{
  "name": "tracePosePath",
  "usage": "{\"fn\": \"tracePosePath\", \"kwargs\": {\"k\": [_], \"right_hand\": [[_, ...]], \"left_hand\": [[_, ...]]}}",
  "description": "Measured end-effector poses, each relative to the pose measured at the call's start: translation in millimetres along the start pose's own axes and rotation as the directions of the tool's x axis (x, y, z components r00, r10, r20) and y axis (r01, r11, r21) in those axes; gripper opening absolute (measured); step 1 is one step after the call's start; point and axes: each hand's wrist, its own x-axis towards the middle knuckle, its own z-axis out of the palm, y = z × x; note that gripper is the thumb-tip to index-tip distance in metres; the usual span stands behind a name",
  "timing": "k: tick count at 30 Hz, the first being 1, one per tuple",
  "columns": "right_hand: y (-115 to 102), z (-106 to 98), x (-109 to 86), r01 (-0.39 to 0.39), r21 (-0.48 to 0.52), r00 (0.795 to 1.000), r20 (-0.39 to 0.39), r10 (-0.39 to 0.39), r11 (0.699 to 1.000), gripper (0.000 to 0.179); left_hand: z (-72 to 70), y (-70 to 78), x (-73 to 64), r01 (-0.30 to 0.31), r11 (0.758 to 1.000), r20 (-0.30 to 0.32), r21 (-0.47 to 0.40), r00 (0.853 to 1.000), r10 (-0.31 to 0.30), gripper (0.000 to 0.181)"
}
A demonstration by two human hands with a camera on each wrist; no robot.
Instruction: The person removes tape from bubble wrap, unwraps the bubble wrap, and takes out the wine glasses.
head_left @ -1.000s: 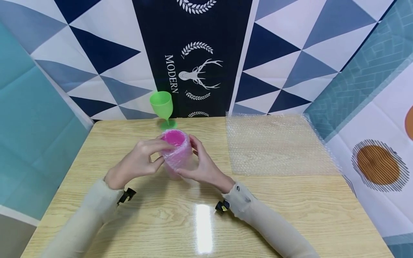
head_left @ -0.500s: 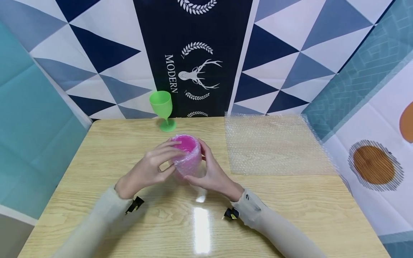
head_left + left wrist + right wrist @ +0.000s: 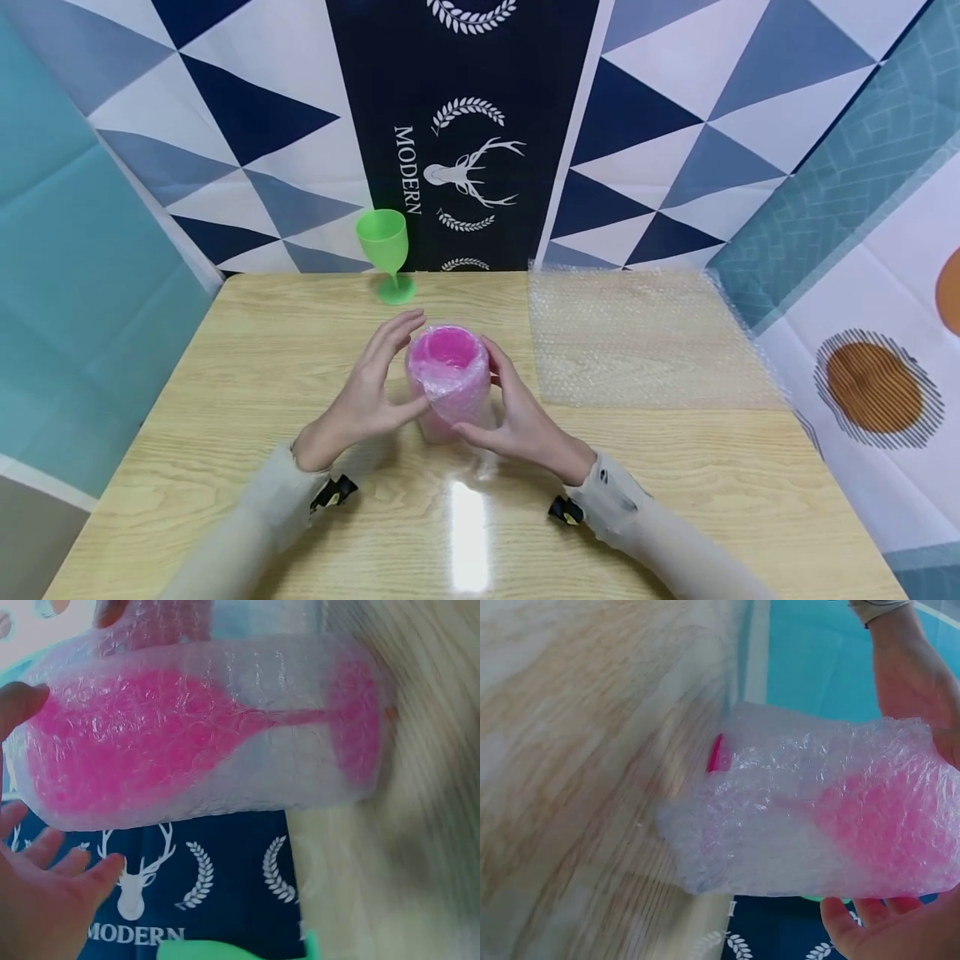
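Note:
A pink goblet (image 3: 450, 345) stands upright near the middle of the table, wrapped in a sleeve of bubble wrap (image 3: 459, 407) with its mouth uncovered. Through the wrap, the left wrist view shows its bowl, thin stem and round foot. My right hand (image 3: 525, 427) grips the wrapped goblet from the right, thumb in front and fingers behind. On the other side, my left hand (image 3: 363, 404) has its thumb against the wrap close to the rim, while its fingers are spread away from the goblet. In the right wrist view, a sliver of pink foot pokes past the wrap.
Behind the wrapped goblet, a green goblet (image 3: 384, 242) stands at the table's back edge. A flat sheet of bubble wrap (image 3: 652, 342) lies at the back right, reaching the patterned wall cloth. The wooden table (image 3: 645, 492) reflects a bright light in front of the hands.
The wrapped goblet and both hands have moved right and toward the person. My left fingers have lifted off the goblet's mouth and straightened, while my right hand kept its grip.

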Motion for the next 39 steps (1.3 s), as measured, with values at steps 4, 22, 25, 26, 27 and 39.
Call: {"fn": "tracePosePath", "kwargs": {"k": [4,22,25,26,27,39], "right_hand": [[-1,-3,-3.0,-0.002,-0.007,1.0,0.023,0.002,1.0,0.119],[-35,-33,7.2,0.268,-0.238,0.963,0.053,-0.263,0.934,0.105],[-44,-35,13.3,0.397,-0.284,0.916,0.062,-0.397,0.873,0.083],[-47,-36,15.6,0.435,-0.294,0.898,0.066,-0.436,0.851,0.076],[-50,-35,17.7,0.473,-0.307,0.877,0.073,-0.475,0.826,0.069],[-57,-22,25.2,0.603,-0.433,0.786,0.178,-0.592,0.67,0.035]], "left_hand": [[8.6,-2.3,-4.0,0.188,0.97,0.073,-0.157,0.981,-0.179,0.109],[28.6,-0.5,-12.3,0.355,0.869,0.099,-0.344,0.935,-0.342,0.106],[28.0,-0.2,-12.0,0.355,0.869,0.106,-0.344,0.935,-0.339,0.105],[27.8,0.0,-11.7,0.353,0.87,0.107,-0.345,0.935,-0.337,0.105],[27.5,0.1,-11.5,0.35,0.87,0.107,-0.346,0.936,-0.334,0.105],[27.1,2.4,-9.8,0.348,0.877,0.108,-0.332,0.937,-0.332,0.104]]}}
